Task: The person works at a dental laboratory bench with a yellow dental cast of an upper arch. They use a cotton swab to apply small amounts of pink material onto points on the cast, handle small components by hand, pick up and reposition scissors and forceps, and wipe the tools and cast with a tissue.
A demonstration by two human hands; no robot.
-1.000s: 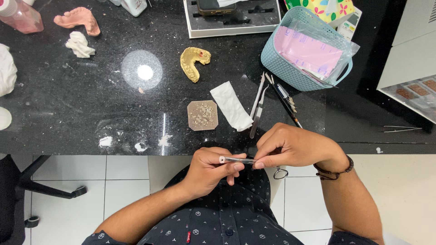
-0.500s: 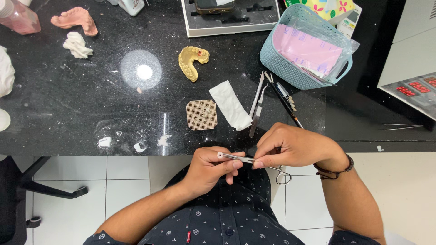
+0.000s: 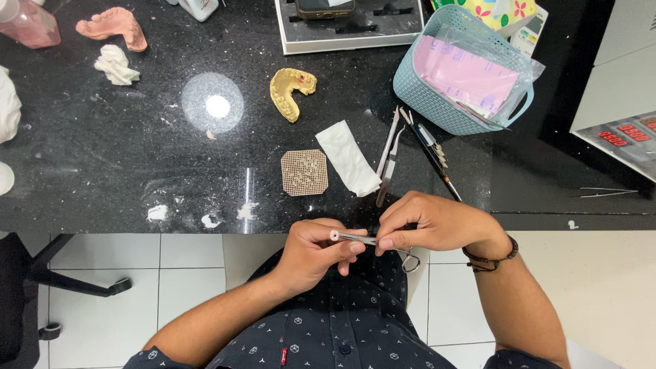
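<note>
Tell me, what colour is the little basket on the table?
Light blue basket, seen best in the head view.

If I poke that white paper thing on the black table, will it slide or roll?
The white paper lies flat and creased, so it would probably slide, not roll. It looks thin and floppy, likely very light. Lifted by one end, it would probably droop.

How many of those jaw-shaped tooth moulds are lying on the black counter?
2. A pink dental cast lies at the far left near a crumpled white wad; a yellow dental cast lies mid-counter beside the light's reflection. Others may sit outside the picture.
</note>
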